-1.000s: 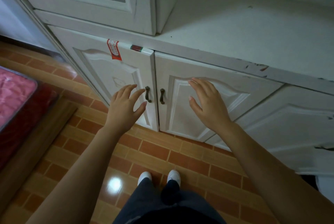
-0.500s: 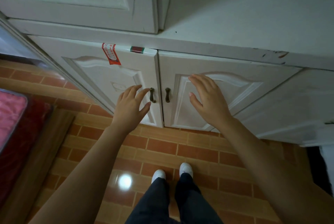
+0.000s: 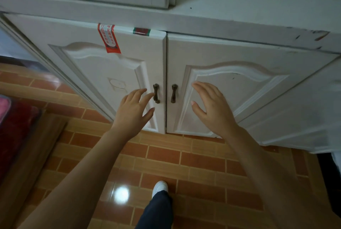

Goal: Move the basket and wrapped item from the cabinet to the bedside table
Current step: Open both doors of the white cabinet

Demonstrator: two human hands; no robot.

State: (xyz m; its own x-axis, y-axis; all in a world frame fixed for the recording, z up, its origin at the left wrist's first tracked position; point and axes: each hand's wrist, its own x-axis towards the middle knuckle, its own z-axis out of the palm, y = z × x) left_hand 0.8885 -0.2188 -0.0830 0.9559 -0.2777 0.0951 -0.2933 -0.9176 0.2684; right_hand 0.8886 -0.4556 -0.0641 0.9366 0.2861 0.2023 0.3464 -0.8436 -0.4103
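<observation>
Two bare hands out in front of a white cabinet (image 3: 184, 25), both doors shut. Left hand (image 3: 132, 110) at centre frame, fingers spread apart and empty, index fingertip just at the bronze handle (image 3: 156, 93) of the left door (image 3: 103, 73), not closed around it. Right hand (image 3: 212, 107) a little right of centre, palm toward the right door (image 3: 239, 84), fingers loosely apart, thumb out to the side, holding nothing; contact with the panel impossible to tell. Second bronze handle (image 3: 173, 93) between the two hands, just left of the right thumb, untouched. Red printed sticker (image 3: 108, 38) folded over the top edge of the left door in the upper-left part of the frame, a smaller red and green sticker (image 3: 141, 30) beside it near the door seam. Chipped paint along the cabinet ledge at upper right. Basket and wrapped item nowhere in view, the closed doors hiding whatever is inside the cabinet. Glossy orange brick-pattern floor (image 3: 184, 158) across the lower frame, with a bright light reflection at bottom centre. One white shoe (image 3: 160, 188) and a dark trouser leg (image 3: 156, 212) at bottom centre. Red and pink bedding (image 3: 11, 118) at the left edge.
</observation>
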